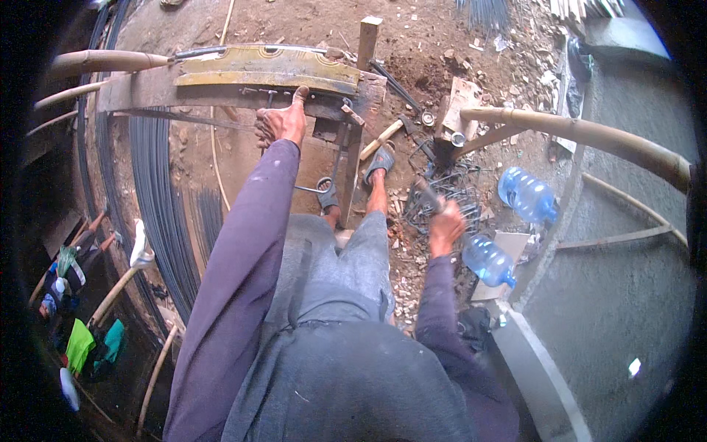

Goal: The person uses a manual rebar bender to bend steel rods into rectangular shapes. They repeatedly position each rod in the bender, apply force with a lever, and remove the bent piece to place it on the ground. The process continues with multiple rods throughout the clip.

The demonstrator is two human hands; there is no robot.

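My left hand [283, 122] is at the front edge of a wooden bench beam [140, 90], its thumb stretched over the edge and its fingers curled; what they close on is hidden. Metal pegs [270, 96] stick out of the beam beside the thumb. A thin bent metal rod [340, 158] hangs below the beam, right of this hand. Lower right, my right hand [447, 225] is closed around a short dark bar [427, 193], blurred by motion. It is above a heap of bent metal rods [442, 202] on the ground.
A worn yellow strip [265, 68] lies along the beam. A hammer [383, 138] rests near my right foot. Two blue water bottles [526, 193] lie at the right, below a bamboo pole [589, 132]. Long steel bars [158, 191] lie in bundles at the left.
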